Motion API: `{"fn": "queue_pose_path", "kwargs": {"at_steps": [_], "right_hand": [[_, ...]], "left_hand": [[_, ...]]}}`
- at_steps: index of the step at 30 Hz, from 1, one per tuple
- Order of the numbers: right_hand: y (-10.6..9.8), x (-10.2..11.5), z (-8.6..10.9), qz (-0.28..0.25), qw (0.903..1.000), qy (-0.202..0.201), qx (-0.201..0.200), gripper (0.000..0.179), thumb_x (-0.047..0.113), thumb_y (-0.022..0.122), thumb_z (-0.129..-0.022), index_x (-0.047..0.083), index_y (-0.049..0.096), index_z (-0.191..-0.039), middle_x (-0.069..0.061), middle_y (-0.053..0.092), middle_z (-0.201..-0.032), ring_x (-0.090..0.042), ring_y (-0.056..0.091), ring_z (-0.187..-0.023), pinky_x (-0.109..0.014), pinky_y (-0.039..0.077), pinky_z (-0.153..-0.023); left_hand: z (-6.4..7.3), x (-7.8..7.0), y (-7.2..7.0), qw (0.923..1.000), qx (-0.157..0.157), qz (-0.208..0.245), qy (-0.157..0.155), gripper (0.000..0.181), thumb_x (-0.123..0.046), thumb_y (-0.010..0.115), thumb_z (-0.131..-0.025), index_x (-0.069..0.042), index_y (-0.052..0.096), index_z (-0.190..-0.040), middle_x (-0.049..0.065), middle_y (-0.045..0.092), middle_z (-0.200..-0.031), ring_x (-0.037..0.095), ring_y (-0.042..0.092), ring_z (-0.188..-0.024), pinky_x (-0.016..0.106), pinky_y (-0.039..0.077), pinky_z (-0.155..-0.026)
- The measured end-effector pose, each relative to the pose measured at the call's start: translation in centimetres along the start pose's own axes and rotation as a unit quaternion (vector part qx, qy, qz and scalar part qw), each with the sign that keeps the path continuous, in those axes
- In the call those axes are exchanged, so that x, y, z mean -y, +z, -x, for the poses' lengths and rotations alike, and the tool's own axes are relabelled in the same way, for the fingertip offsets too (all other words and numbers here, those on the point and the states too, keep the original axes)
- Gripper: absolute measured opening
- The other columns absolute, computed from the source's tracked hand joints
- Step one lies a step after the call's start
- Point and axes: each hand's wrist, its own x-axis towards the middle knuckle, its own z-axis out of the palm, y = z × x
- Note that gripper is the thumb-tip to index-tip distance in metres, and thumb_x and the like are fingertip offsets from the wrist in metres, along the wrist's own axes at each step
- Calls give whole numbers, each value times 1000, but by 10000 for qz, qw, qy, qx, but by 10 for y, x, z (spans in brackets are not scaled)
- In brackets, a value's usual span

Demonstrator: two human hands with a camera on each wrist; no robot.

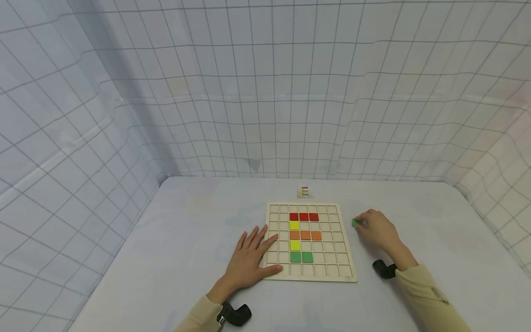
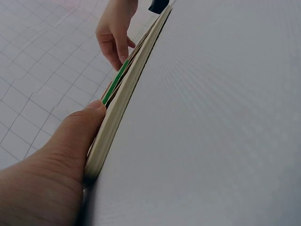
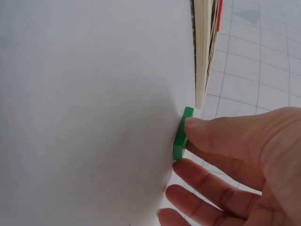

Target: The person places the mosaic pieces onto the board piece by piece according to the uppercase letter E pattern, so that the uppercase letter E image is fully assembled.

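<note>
A wooden grid board (image 1: 332,273) lies flat on the table, with red, yellow, orange and green square tiles set in its cells. On its left edge rests my left hand (image 1: 249,263), fingers spread and straight, the thumb over the lower left corner. To the right of the board, my right hand (image 1: 379,232) pinches a green tile (image 3: 183,134) between thumb and fingers, close to the table surface. Two green tiles (image 1: 301,257) sit side by side in a lower row. In the left wrist view, the thumb (image 2: 77,129) lies against the board's edge.
A small pattern card (image 1: 305,191) showing a coloured grid lies behind the board. White sheets with a dark grid (image 1: 290,92) hang at the back and sides of the white table (image 1: 199,221). A dark strap device sits on each wrist.
</note>
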Motion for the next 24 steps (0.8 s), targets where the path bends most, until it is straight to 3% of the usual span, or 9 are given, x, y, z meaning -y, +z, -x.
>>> {"fn": "queue_pose_path", "kwargs": {"at_steps": [7, 13, 24], "right_hand": [[-4, -1, 7, -289, 9994, 5, 192, 16, 6, 76, -77, -3, 69, -88, -10, 63, -87, -31, 59, -81, -45, 50, -69], [-5, -2, 12, -753, 9960, 160, 451, 18, 6, 77, -76, 0, 65, -88, -7, 61, -86, -25, 57, -78, -41, 48, -67], [0, -1, 20, -1226, 9918, 269, 256, 21, 3, 75, -78, 4, 56, -86, -2, 55, -77, -18, 50, -71, -33, 43, -61]], "left_hand": [[1, -1, 0, 10000, 3, -7, -19, 81, -74, 44, -84, -26, 34, -149, 4, 18, -156, 27, 11, -143, 49, 4, -112], [0, 0, 0, 10000, -51, 14, 11, 81, -73, 45, -84, -26, 35, -149, 4, 19, -156, 27, 12, -142, 50, 5, -112], [0, 2, 3, 9999, -94, -31, 44, 81, -73, 45, -84, -26, 35, -149, 4, 19, -156, 27, 11, -143, 49, 4, -112]]}}
